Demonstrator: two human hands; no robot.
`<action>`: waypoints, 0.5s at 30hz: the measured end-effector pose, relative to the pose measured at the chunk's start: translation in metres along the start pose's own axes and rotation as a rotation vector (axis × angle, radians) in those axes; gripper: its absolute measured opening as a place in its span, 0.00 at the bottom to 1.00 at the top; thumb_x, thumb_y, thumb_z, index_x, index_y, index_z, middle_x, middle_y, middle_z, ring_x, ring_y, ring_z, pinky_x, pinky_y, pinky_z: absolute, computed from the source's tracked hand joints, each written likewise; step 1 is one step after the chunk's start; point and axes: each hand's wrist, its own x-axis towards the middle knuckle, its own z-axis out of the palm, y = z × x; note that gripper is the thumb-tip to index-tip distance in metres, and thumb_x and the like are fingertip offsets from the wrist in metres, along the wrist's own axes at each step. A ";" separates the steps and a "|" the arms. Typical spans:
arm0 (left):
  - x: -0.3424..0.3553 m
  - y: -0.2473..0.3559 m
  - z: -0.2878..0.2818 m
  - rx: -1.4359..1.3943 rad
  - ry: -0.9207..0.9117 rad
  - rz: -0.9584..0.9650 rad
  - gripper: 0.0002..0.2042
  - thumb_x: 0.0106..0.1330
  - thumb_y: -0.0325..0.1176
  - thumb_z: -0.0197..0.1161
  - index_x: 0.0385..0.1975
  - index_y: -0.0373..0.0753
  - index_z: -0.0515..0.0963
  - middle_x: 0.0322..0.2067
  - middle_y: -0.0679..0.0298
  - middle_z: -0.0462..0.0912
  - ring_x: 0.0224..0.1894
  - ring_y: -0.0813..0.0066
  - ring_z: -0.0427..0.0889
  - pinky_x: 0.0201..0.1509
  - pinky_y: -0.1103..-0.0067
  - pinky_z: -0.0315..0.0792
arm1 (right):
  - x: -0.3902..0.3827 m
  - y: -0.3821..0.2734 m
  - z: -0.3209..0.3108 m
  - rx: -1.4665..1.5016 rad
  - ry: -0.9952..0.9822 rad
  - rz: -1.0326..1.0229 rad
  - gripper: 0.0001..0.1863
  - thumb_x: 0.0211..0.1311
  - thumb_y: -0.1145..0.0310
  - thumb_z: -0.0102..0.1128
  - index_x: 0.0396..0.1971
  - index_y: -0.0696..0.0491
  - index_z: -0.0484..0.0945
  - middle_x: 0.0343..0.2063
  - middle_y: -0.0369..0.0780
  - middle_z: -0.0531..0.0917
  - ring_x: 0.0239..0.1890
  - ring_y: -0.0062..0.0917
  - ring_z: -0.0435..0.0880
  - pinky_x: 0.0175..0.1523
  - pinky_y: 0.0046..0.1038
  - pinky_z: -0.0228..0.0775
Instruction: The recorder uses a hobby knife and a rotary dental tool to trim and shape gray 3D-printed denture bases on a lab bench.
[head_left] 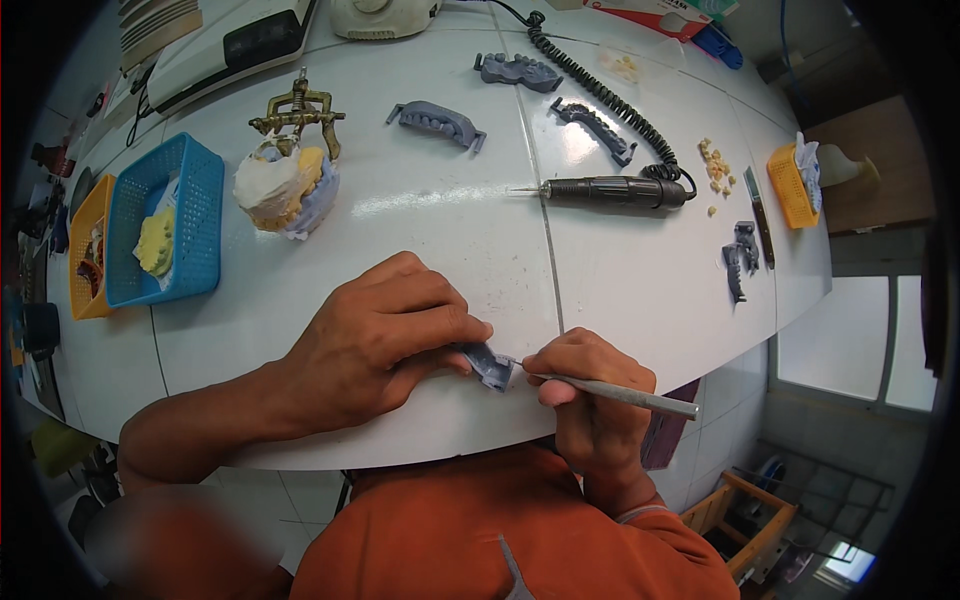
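My left hand [385,340] grips a small grey-blue moulded dental piece [490,368] against the white table near its front edge. My right hand [600,390] holds a slim silver metal hand tool [655,402] like a pencil, its fine tip at the right side of the piece. Farther back, a brass articulator [300,115] carries white, yellow and lilac casts [270,190]. A black handpiece [615,192] with a coiled cord lies above my hands.
Blue [125,280] and orange [85,305] baskets stand left, another orange basket [795,205] right. Several grey moulded pieces [435,125], loose cream bits [715,170] and a wooden-handled knife [762,225] lie about. A machine [385,15] and a white-black device [220,70] stand behind.
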 end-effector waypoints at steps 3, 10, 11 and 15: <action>0.000 0.001 0.000 0.010 -0.011 -0.002 0.15 0.60 0.31 0.83 0.47 0.43 0.92 0.39 0.66 0.86 0.43 0.66 0.83 0.45 0.72 0.79 | 0.000 -0.001 -0.001 -0.003 -0.002 0.002 0.09 0.68 0.73 0.76 0.41 0.61 0.85 0.31 0.42 0.87 0.29 0.31 0.85 0.34 0.30 0.77; -0.001 0.000 -0.001 -0.005 -0.008 -0.010 0.15 0.60 0.30 0.83 0.47 0.43 0.92 0.39 0.65 0.86 0.43 0.66 0.83 0.45 0.71 0.79 | -0.001 0.005 -0.004 -0.007 -0.052 -0.087 0.09 0.67 0.73 0.77 0.41 0.60 0.87 0.30 0.43 0.86 0.30 0.29 0.86 0.34 0.28 0.77; -0.001 0.000 -0.001 -0.003 -0.012 -0.011 0.15 0.60 0.30 0.83 0.47 0.43 0.92 0.39 0.65 0.86 0.43 0.66 0.83 0.45 0.71 0.79 | -0.002 0.005 -0.005 -0.006 -0.052 -0.088 0.09 0.67 0.73 0.77 0.41 0.60 0.87 0.30 0.43 0.86 0.30 0.29 0.86 0.34 0.28 0.77; -0.001 0.001 -0.002 0.019 -0.022 -0.007 0.15 0.60 0.30 0.83 0.47 0.42 0.92 0.39 0.65 0.85 0.43 0.66 0.83 0.45 0.71 0.79 | -0.005 0.004 -0.005 0.055 -0.011 -0.064 0.13 0.72 0.64 0.73 0.41 0.60 0.88 0.31 0.43 0.87 0.30 0.29 0.87 0.34 0.29 0.78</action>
